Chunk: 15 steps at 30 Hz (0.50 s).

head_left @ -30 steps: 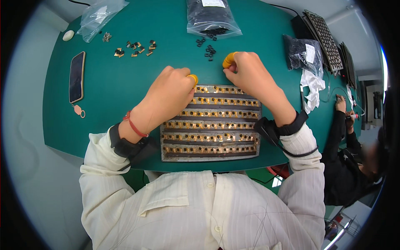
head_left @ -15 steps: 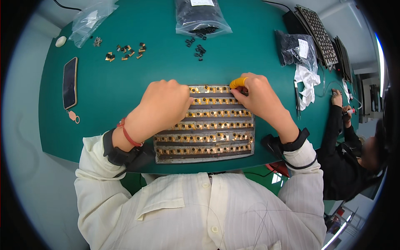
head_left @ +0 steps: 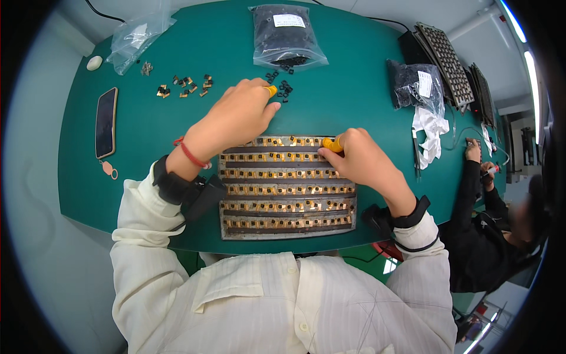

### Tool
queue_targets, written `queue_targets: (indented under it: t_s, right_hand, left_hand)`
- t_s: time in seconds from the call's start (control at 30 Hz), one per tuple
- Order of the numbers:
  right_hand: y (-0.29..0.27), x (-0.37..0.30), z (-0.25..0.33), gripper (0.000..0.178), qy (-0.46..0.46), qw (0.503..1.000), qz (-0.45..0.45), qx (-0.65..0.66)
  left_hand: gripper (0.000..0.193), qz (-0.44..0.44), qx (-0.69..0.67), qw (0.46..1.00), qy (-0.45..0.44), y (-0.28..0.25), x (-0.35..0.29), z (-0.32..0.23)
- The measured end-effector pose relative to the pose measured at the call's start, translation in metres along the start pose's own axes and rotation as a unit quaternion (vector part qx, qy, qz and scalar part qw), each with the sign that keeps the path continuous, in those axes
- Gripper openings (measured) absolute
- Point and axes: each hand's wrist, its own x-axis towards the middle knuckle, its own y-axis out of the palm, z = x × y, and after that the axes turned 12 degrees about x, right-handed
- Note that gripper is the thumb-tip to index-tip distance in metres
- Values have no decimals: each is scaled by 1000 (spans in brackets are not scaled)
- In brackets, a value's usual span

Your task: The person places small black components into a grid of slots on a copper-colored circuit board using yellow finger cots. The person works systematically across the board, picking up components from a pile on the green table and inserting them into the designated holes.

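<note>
My left hand [head_left: 244,112] is over the table beyond the tray, beside a loose pile of small black parts [head_left: 285,89]. Its thumb and yellow-capped index finger are apart, with nothing visible between them. At the far right end of the tray's farthest row, my right hand [head_left: 362,156] has its thumb and yellow-capped finger pinched together; what they hold, if anything, is hidden. The flat metal tray [head_left: 289,230] carries several rows of small copper-coloured pieces with black squares.
Clear bag of black parts [head_left: 289,38] at the back; another bag [head_left: 407,85], tweezers [head_left: 416,150] and white cloth [head_left: 429,133] at right. Stacked trays [head_left: 445,59] stand behind them. Copper-and-black pieces [head_left: 186,85] and a phone [head_left: 106,123] lie left. A co-worker's hand [head_left: 473,150] is far right.
My left hand has left the tray's far edge and moved away from me to the black parts, its fingers spreading. My right hand stays pinched at the far row's right end.
</note>
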Motion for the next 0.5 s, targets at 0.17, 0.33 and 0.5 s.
queue_targets:
  t_s: [0.17,0.33,0.5]
  right_hand:
    - [-29,21,-4,23,-124,991,-39,35]
    - [-34,74,1,23,-153,983,-97,23]
    - [-8,136,1,45,-269,952,-136,-47]
  left_hand:
    - [69,-45,38,998,-27,37,28,7]
    - [86,-47,45,997,-41,56,46,-1]
    - [87,24,89,995,-29,42,35,-4]
